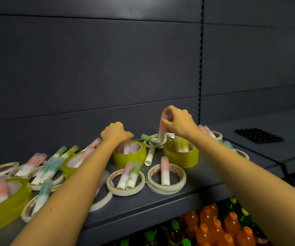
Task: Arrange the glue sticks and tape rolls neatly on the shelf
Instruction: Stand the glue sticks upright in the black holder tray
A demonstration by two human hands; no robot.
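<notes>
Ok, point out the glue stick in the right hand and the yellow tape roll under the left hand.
glue stick (161, 133), head view, lower white barrel.
yellow tape roll (130, 159), head view, front outer wall.

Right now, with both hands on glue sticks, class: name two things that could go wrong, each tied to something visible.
1. The right hand pinches a pink glue stick upright in a thin white tape roll; released, it may topple.
2. The left hand grips a second glue stick in the yellow tape roll; its forearm, over the front white rolls, could sweep them off the shelf towards the bottles below.
</notes>
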